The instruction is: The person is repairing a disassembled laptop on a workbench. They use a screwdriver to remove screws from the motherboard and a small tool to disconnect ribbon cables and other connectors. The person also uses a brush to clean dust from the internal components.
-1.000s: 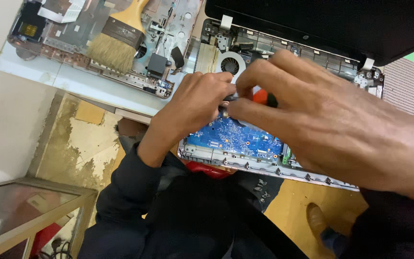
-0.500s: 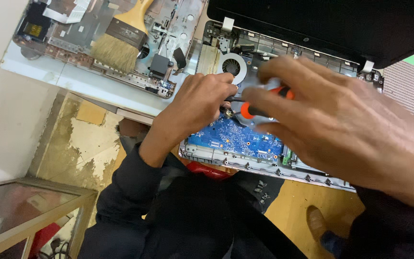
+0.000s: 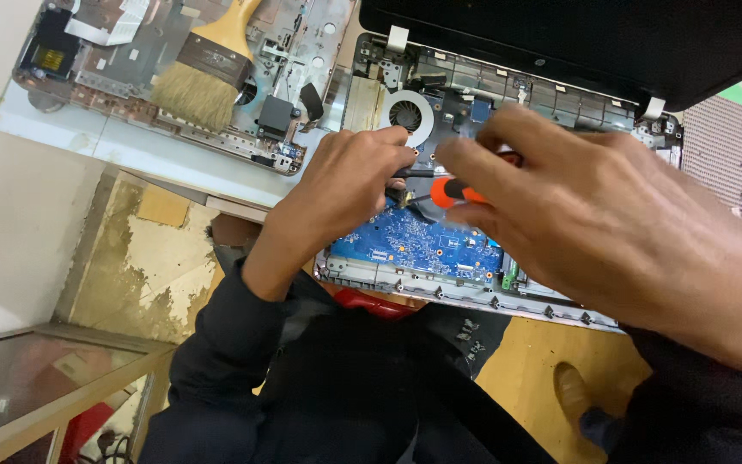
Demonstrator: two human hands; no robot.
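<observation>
A: Nearest the camera, what does the person have in hand?

B: The right hand (image 3: 637, 232) fills the foreground, its fingers (image 3: 483, 172) closed round the orange-and-black handle of a screwdriver (image 3: 447, 191). The left hand (image 3: 345, 185) sits just beside it, fingers pinched narrow at the tool's dark shaft, apparently steadying the tip.

A: And where does the tip land?

B: On the opened laptop (image 3: 474, 283), which overhangs the person's lap at the edge of the tabletop (image 3: 139, 155). The tip meets the area just above the blue circuit board (image 3: 422, 245), near the round cooling fan (image 3: 407, 113); the exact screw is hidden by the fingers.

A: So how far along does the job look?

B: Judging by the scene, well into disassembly. The keyboard side is already off, leaving board and fan exposed. The board still lies in the base and the black screen lid (image 3: 577, 43) remains on its hinges, so those seem still to come out.

A: Anything further back?

B: A stripped laptop shell (image 3: 302, 51) lies on the tabletop with a wide paintbrush (image 3: 203, 73) resting on it, untouched.
</observation>
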